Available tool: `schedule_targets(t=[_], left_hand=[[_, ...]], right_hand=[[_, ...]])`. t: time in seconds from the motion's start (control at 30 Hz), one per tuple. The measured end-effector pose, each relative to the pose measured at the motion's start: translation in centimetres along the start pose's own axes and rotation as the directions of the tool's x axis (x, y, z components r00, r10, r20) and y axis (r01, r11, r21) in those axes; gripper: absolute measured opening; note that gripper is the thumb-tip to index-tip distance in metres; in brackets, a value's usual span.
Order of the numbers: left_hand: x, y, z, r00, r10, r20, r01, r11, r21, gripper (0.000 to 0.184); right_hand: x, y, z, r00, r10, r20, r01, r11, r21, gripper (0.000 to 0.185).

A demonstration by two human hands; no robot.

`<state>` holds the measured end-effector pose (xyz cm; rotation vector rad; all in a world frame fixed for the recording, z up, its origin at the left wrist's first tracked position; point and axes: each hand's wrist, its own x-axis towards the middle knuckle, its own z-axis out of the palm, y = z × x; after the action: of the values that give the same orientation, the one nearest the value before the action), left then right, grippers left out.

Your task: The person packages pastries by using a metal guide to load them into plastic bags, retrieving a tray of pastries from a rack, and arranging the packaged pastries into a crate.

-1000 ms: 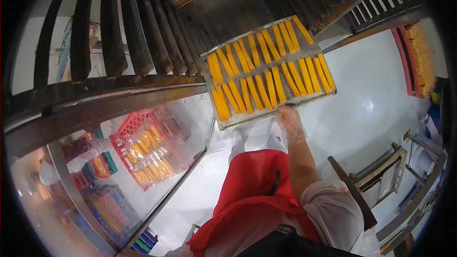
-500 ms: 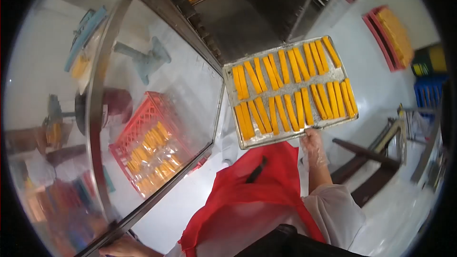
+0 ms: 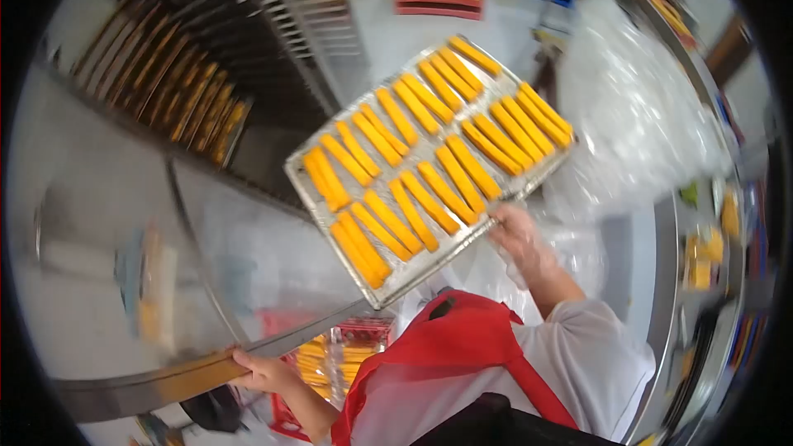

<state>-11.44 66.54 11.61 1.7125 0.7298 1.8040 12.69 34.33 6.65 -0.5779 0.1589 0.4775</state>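
Observation:
My right hand [image 3: 522, 239], in a clear plastic glove, grips the near edge of a metal baking tray [image 3: 420, 264]. Two rows of yellow-orange sticks [image 3: 448, 193] lie on the tray, which is held out in front of my red apron [image 3: 450, 339]. What the sticks are made of I cannot make out. At the lower left, my left hand [image 3: 263, 372] is closed on the edge of a see-through door [image 3: 157, 384] with a metal frame. The tray's far side has no hand on it.
A dark rack cabinet [image 3: 273, 144] with several loaded trays [image 3: 178, 87] stands at the upper left. Behind the door is a red crate [image 3: 363, 330] with bagged yellow sticks. A large clear plastic bag [image 3: 636, 107] and a counter [image 3: 661, 281] are on the right. A red tray [image 3: 438, 4] sits beyond.
My view has turned to the right. The tray is now tilted in view and farther from the cabinet opening, still in my right hand. My left hand stays on the door, which has swung.

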Motion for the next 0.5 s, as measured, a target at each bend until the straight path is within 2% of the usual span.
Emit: schedule_targets(t=[0.03, 0.07, 0.1, 0.17, 0.23, 0.3, 0.37, 0.43, 0.47, 0.5], left_hand=[[0.1, -0.6, 0.4, 1.0, -0.001, -0.01, 0.002, 0.998, 0.07, 0.049], [0.6, -2.4, 1.3, 0.999, -0.049, -0.015, 0.051, 0.988, 0.145, 0.053], [0.9, -3.7, 2.5, 0.998, -0.055, 0.038, 0.052, 0.995, 0.091, 0.053], [2.3, -5.2, 6.5, 0.994, -0.063, 0.093, 0.049, 0.988, 0.146, 0.057], [4.9, -8.1, 7.3, 0.982, -0.092, 0.163, 0.071, 0.989, 0.131, 0.055], [7.5, -10.2, 10.0, 0.989, -0.083, 0.124, 0.075, 0.995, 0.064, 0.05], [9.7, -11.4, 12.8, 0.976, -0.088, 0.2, 0.084, 0.996, 0.031, 0.048], [10.7, -10.1, 13.9, 0.983, -0.004, 0.182, -0.011, 0.996, 0.085, 0.049], [12.1, -12.9, 15.6, 0.976, -0.001, 0.217, -0.012, 0.998, 0.061, 0.049], [13.7, -15.9, 17.6, 0.974, 0.008, 0.228, -0.027, 0.996, 0.08, 0.049]], right_hand=[[1.7, 0.4, -4.0, 0.993, 0.022, 0.114, -0.032, 0.996, 0.083, 0.039], [2.1, -0.2, -4.2, 0.973, 0.029, 0.231, -0.065, 0.987, 0.148, 0.045], [1.5, -0.9, -4.4, 0.998, -0.035, 0.045, 0.031, 0.994, 0.102, 0.049], [1.4, -2.3, 1.4, 0.974, -0.169, -0.152, 0.178, 0.983, 0.052, 0.053], [0.0, -1.0, 3.6, 0.937, -0.317, 0.145, 0.284, 0.936, 0.209, 0.036], [-0.4, -0.2, 6.7, 0.901, -0.422, 0.098, 0.389, 0.887, 0.248, 0.038], [-1.0, 0.9, 9.8, 0.871, -0.492, 0.02, 0.469, 0.841, 0.271, 0.039], [-4.4, -0.1, 12.8, 0.773, -0.597, 0.213, 0.544, 0.798, 0.261, 0.055], [-3.6, 1.2, 12.8, 0.76, -0.623, 0.184, 0.574, 0.777, 0.258, 0.055], [-3.2, 1.6, 12.5, 0.789, -0.609, 0.078, 0.564, 0.768, 0.303, 0.053]])
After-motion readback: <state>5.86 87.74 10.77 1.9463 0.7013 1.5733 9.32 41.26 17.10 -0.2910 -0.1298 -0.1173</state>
